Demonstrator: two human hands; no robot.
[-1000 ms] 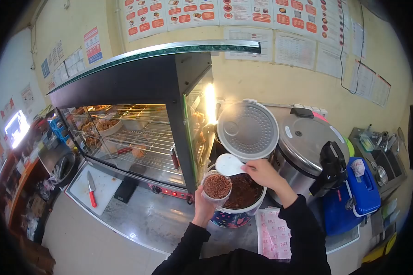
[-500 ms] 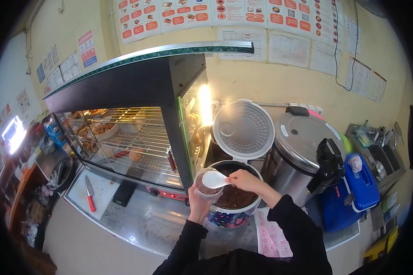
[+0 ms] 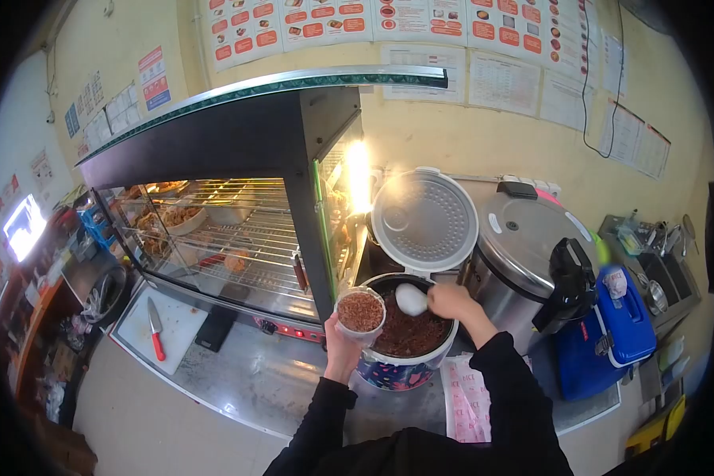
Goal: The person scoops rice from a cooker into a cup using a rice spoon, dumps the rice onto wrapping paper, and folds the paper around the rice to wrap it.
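My left hand [image 3: 342, 349] is wrapped round a clear plastic cup [image 3: 362, 335] filled with reddish-brown grains that look like cooked rice. The cup is at the left rim of an open rice cooker [image 3: 397, 375] with a dark floral side. Over the cooker's opening, my right hand [image 3: 451, 303] is closed on the handle of a white rice paddle [image 3: 412, 300]. The paddle's bowl is at the brown rice [image 3: 408, 333] inside the pot, near its far side. Behind stands the cooker's raised grey lid [image 3: 425, 220].
A lit glass food warmer [image 3: 206, 238] stands left of the cooker. A large steel urn [image 3: 523, 246] and a blue cooler box [image 3: 599, 341] are to the right. Printed paper bags [image 3: 468, 401] lie in front. A red-handled knife [image 3: 156, 333] rests on a white cutting board [image 3: 178, 317].
My right hand has moved the paddle from above the cup rightward into the cooker. The cup stays in my left hand, its rice now in full view.
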